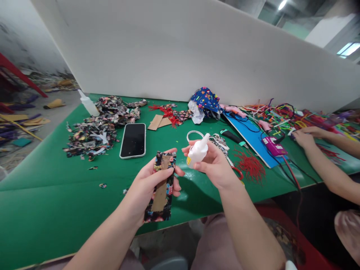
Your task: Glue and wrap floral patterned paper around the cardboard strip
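Note:
My left hand (149,180) is closed round a cardboard strip (161,195) whose edges are wrapped in black floral fabric; the thumb presses on its bare brown middle. In my right hand (215,165) is a small white glue bottle (197,152), its nozzle tilted up and to the right. The bottle and the strip are apart, side by side above the green table (92,202). Beyond my right hand are a roll of white tape (195,134) and a utility knife (233,138). Red scissor handles (238,172) show partly behind the hand.
A phone (133,140) lies left of centre, near heaped floral fabric scraps (92,131) and a second white bottle (88,104). Cardboard pieces (159,122) lie behind. On the right are red tassels (251,165), a blue board (247,135), a purple box (274,146) with cables and a co-worker's hands (305,137).

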{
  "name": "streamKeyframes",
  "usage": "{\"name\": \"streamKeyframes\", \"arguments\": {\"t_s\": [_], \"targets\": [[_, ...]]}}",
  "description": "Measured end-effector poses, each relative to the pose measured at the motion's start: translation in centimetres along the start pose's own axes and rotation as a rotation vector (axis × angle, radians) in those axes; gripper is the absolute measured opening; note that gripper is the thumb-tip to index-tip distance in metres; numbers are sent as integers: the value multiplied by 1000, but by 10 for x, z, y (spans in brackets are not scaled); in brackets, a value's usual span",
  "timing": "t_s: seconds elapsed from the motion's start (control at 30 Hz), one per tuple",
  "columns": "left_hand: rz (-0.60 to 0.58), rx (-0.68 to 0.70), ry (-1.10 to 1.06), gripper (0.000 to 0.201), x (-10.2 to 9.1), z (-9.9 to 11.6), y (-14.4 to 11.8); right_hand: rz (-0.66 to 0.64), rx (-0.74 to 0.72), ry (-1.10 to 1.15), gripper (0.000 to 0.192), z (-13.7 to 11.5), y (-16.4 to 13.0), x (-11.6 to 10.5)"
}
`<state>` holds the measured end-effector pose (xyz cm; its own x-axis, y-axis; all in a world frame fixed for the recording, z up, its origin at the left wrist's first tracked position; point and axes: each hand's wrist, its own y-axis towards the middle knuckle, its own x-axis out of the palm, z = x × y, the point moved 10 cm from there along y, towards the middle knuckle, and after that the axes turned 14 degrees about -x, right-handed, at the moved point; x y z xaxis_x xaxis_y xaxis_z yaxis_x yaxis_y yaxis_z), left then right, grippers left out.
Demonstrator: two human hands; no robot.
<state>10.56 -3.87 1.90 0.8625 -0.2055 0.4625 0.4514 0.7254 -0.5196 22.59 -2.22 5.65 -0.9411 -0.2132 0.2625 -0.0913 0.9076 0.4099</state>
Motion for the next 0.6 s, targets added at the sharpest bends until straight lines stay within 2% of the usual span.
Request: {"name": "streamKeyframes", "arguments": {"t_s": [0.6], "targets": [[22, 7, -29, 59, -2, -1, 1, -148, 5, -105, 38, 1, -2, 13]]}}
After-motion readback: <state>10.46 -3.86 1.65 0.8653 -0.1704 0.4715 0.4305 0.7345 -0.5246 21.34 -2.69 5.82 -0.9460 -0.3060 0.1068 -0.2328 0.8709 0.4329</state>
